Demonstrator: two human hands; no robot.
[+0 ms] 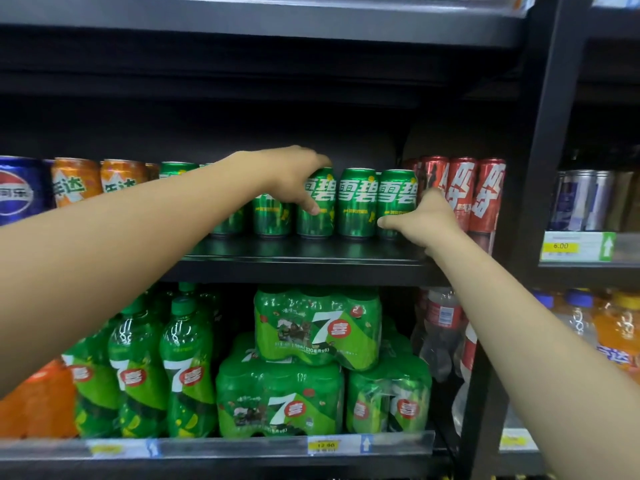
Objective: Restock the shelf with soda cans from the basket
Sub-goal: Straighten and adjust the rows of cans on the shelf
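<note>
Left hand clamped over a green can on the shelf; right hand grips the can at its three o'clock; rigid, smooth, likely full; hold mid-wall.

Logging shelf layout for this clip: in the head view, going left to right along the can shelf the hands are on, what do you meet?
Blue Pepsi can → orange cans → green can gripped by the left hand → middle green can → green can held by the right hand → red cans.
</note>
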